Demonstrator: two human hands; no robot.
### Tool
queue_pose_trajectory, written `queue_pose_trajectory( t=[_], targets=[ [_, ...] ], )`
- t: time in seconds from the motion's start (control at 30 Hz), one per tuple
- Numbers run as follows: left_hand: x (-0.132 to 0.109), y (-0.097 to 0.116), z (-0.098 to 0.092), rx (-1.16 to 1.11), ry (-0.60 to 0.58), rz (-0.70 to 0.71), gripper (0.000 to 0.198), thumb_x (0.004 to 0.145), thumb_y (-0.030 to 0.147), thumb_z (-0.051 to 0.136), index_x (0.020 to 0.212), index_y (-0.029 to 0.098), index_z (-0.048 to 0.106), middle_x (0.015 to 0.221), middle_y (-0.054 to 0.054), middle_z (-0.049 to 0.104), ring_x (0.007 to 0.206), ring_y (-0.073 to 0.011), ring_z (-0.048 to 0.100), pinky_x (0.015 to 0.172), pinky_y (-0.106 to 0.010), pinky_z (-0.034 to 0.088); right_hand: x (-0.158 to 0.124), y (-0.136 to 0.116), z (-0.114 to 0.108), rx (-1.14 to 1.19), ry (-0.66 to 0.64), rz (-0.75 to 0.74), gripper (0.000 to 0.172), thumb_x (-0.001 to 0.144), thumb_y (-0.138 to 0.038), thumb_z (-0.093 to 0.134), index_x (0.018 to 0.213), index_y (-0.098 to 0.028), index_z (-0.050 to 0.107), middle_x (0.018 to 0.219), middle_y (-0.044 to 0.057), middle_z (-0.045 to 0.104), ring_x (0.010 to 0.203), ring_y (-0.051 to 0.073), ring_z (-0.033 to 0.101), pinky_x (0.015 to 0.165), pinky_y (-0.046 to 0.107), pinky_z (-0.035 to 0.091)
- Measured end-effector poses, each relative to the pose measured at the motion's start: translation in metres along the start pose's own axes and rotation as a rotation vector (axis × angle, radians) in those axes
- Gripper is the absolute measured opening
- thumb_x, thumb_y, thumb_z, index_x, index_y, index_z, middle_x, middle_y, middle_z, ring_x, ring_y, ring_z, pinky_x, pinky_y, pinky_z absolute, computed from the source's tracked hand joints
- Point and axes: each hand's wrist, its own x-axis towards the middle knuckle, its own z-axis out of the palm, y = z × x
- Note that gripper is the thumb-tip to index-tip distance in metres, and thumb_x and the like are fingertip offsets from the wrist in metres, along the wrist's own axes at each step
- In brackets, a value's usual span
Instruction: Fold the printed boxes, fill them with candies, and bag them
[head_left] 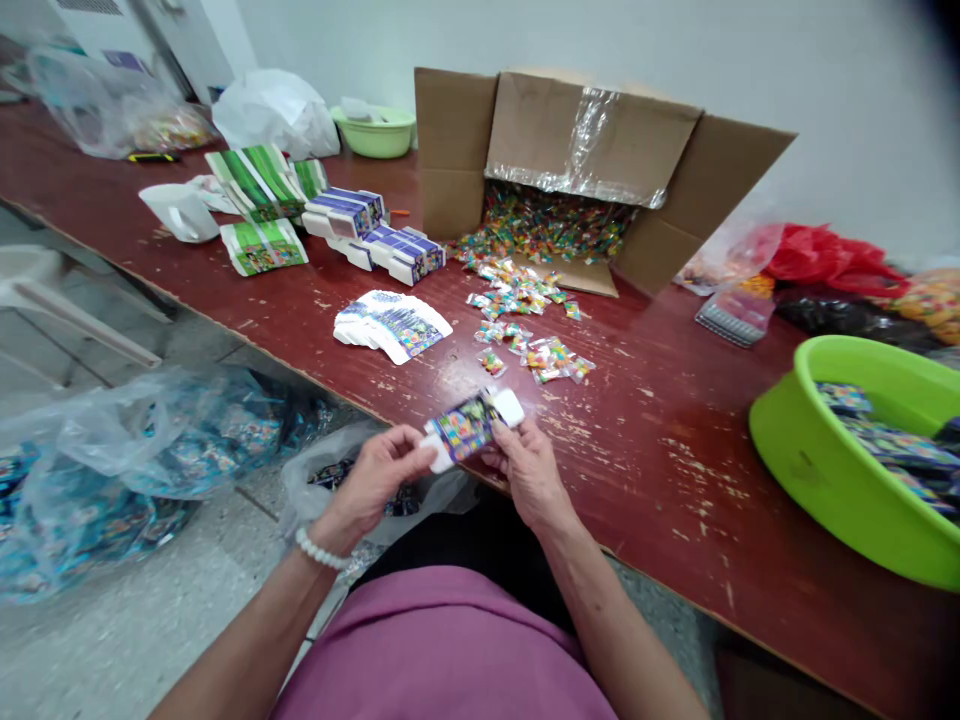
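Between my two hands is a small printed carton (466, 425), purple with colourful pictures, its white end flaps sticking out. My left hand (388, 468) pinches the flap at its left end. At the right end my right hand (529, 462) grips the carton, thumb on the printed face. The carton is held over the table's front edge. Just beyond it lie small clear packets of coloured candy (551, 358). A fanned stack of flat cartons (394, 325) rests on the table to the left of the packets.
An open cardboard box (592, 135) spills many candy packets onto the red table (637, 430). Bundled purple cartons (375, 230) and green cartons (259, 190) sit back left, near a white mug (180, 212). On the right stands a green basin (840, 480) holding filled cartons. Plastic bags (150, 480) lie below left.
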Motion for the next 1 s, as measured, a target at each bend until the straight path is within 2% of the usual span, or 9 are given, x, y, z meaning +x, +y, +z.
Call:
queue_pose_trajectory(
  t=[0.1,0.17,0.33,0.53,0.63,0.73,0.87,0.93,1.0],
  targets=[
    [-0.017,-0.002,0.007,-0.136,-0.340,-0.167,0.044,0.070,0.046,0.083,0.100,0.017,0.070,0.096,-0.008,0.072,0.085,-0.0188,0.065,0.072,-0.025,0.048,-0.006,-0.008,0.002,0.008,-0.051,-0.050,0.044,0.071,-0.046,0.080,0.103,-0.022,0.063,0.089,0.002,0.073,0.072,0.019,0.068,0.065,0.031,0.057],
    [-0.019,0.003,0.009,-0.228,-0.506,-0.238,0.055,0.069,0.054,0.081,0.109,0.018,0.071,0.104,-0.011,0.072,0.092,-0.0222,0.067,0.078,-0.028,0.051,-0.013,-0.013,0.002,-0.070,-0.175,-0.037,0.040,0.073,-0.045,0.080,0.102,-0.022,0.064,0.089,0.001,0.073,0.074,0.019,0.068,0.068,0.031,0.056],
    [-0.019,0.009,0.023,-0.379,-0.681,-0.323,0.052,0.066,0.057,0.082,0.096,0.016,0.073,0.082,-0.011,0.074,0.074,-0.0263,0.071,0.069,-0.034,0.054,-0.034,-0.021,0.005,-0.213,-0.401,-0.002,0.034,0.082,-0.049,0.071,0.102,-0.023,0.061,0.080,-0.002,0.068,0.053,0.011,0.059,0.049,0.022,0.047],
    [-0.022,0.002,0.030,-0.395,-0.588,-0.284,0.049,0.059,0.045,0.090,0.091,0.013,0.071,0.079,-0.008,0.072,0.065,-0.0213,0.072,0.061,-0.028,0.056,-0.037,-0.020,0.009,-0.106,-0.441,0.049,0.042,0.085,-0.047,0.068,0.119,-0.026,0.055,0.098,0.001,0.070,0.044,0.008,0.055,0.043,0.022,0.046],
    [-0.021,0.003,0.029,-0.347,-0.506,-0.268,0.038,0.066,0.040,0.087,0.084,0.012,0.070,0.074,-0.007,0.072,0.059,-0.0194,0.071,0.056,-0.026,0.055,-0.034,-0.021,0.010,-0.109,-0.374,-0.025,0.044,0.082,-0.043,0.074,0.119,-0.025,0.059,0.105,0.004,0.072,0.071,0.013,0.067,0.065,0.025,0.056],
    [-0.019,0.002,0.029,-0.287,-0.416,-0.254,0.034,0.070,0.039,0.084,0.086,0.013,0.069,0.070,-0.007,0.072,0.052,-0.0193,0.069,0.052,-0.027,0.054,-0.034,-0.021,0.012,-0.095,-0.311,-0.074,0.043,0.076,-0.040,0.079,0.112,-0.023,0.065,0.102,0.004,0.074,0.094,0.018,0.069,0.083,0.029,0.055],
    [-0.015,-0.003,0.036,-0.225,-0.319,-0.208,0.035,0.071,0.040,0.083,0.085,0.012,0.069,0.067,-0.004,0.071,0.054,-0.0158,0.066,0.056,-0.026,0.053,-0.032,-0.012,0.011,-0.107,-0.210,-0.052,0.030,0.075,-0.041,0.079,0.092,-0.018,0.070,0.074,0.000,0.071,0.052,0.011,0.059,0.051,0.024,0.051],
    [-0.013,-0.006,0.040,-0.179,-0.285,-0.159,0.035,0.074,0.041,0.081,0.088,0.011,0.069,0.076,-0.004,0.072,0.065,-0.0147,0.067,0.064,-0.025,0.053,-0.029,-0.007,0.009,-0.151,-0.102,-0.085,0.028,0.074,-0.041,0.079,0.087,-0.018,0.071,0.070,-0.001,0.070,0.049,0.010,0.057,0.049,0.024,0.050],
    [-0.012,-0.005,0.043,-0.121,-0.242,-0.081,0.035,0.078,0.039,0.079,0.100,0.013,0.068,0.091,-0.004,0.073,0.080,-0.0154,0.068,0.074,-0.025,0.053,-0.025,-0.006,0.006,-0.201,-0.006,-0.153,0.026,0.074,-0.039,0.079,0.086,-0.017,0.072,0.075,0.001,0.073,0.058,0.012,0.062,0.058,0.025,0.053]
  ],
)
